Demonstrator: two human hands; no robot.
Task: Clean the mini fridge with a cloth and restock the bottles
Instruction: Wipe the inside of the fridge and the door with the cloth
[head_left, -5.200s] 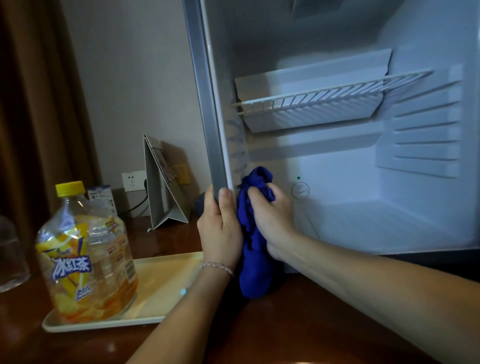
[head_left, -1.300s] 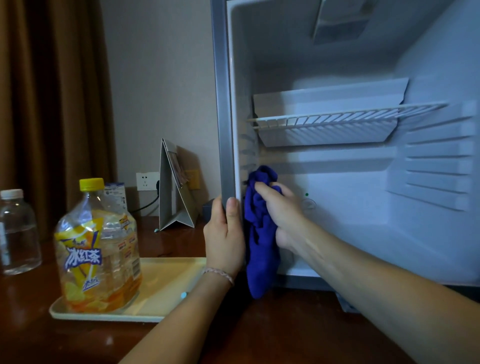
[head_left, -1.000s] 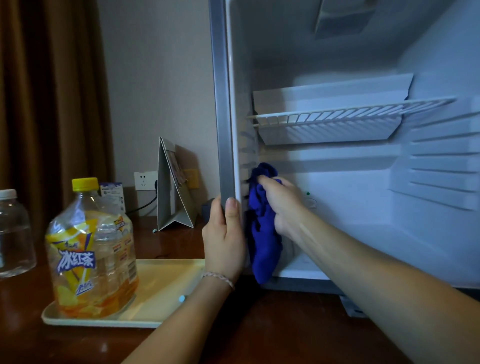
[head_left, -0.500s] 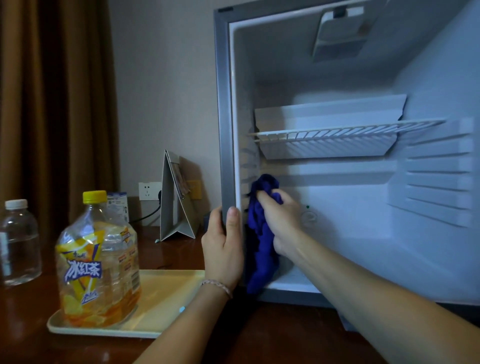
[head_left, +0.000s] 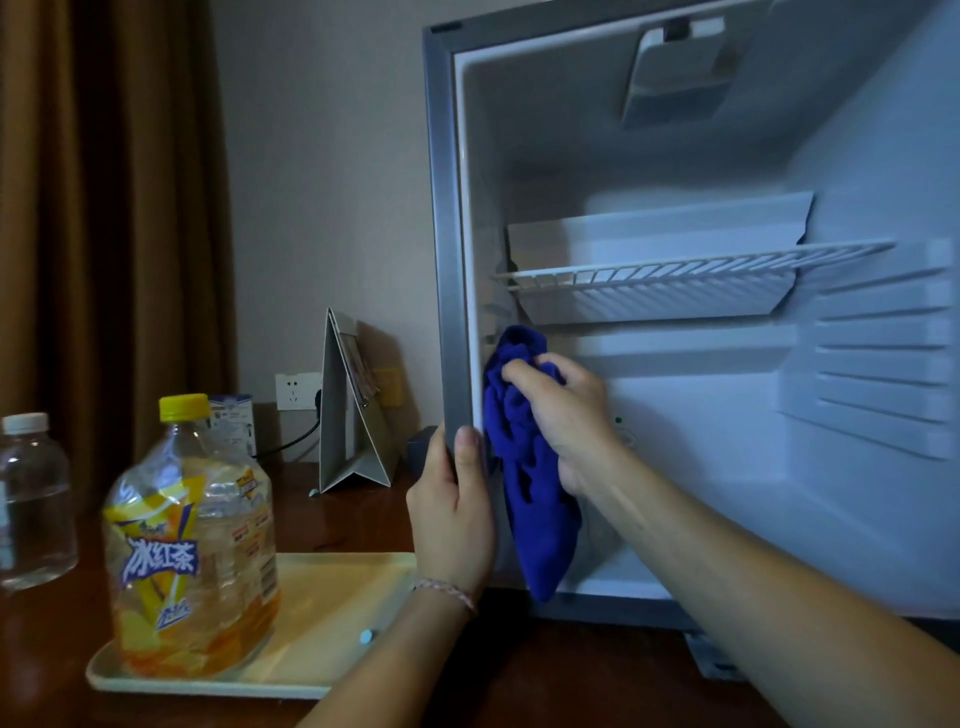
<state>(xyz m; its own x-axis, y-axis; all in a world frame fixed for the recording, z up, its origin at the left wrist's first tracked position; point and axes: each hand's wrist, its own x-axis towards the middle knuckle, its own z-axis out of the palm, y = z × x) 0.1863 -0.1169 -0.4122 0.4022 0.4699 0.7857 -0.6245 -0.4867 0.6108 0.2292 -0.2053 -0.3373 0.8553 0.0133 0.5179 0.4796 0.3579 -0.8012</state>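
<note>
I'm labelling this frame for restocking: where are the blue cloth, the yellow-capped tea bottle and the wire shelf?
blue cloth (head_left: 540, 540): head view, on the hanging lower fold.
yellow-capped tea bottle (head_left: 176, 558): head view, on its label.
wire shelf (head_left: 649, 273): head view, on the front rail.

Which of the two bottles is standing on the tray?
The yellow-capped tea bottle stands on the cream tray; the white-capped water bottle stands off it, on the wooden table.
</note>
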